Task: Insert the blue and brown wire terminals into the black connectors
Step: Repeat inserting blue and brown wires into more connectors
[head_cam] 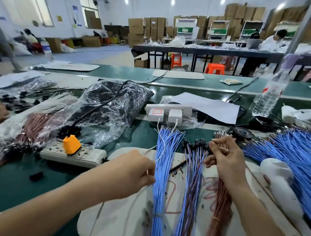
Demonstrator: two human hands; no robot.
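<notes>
On the green surface [20, 182], a grey power strip [74, 154] lies at the left. The left hand [134, 170] curls its fingers against the blue wires [160, 176] on the white board [117, 219]; I cannot tell whether they grip any. Wired black connectors [195, 143] lie just beside. The right hand [225, 156] holds the brown wires [220, 198], fingers curled round them.

Bright, even light from ceiling lamps [172, 2] top centre; soft shadows; wide-angle bend at edges; bkgd blurry.
</notes>
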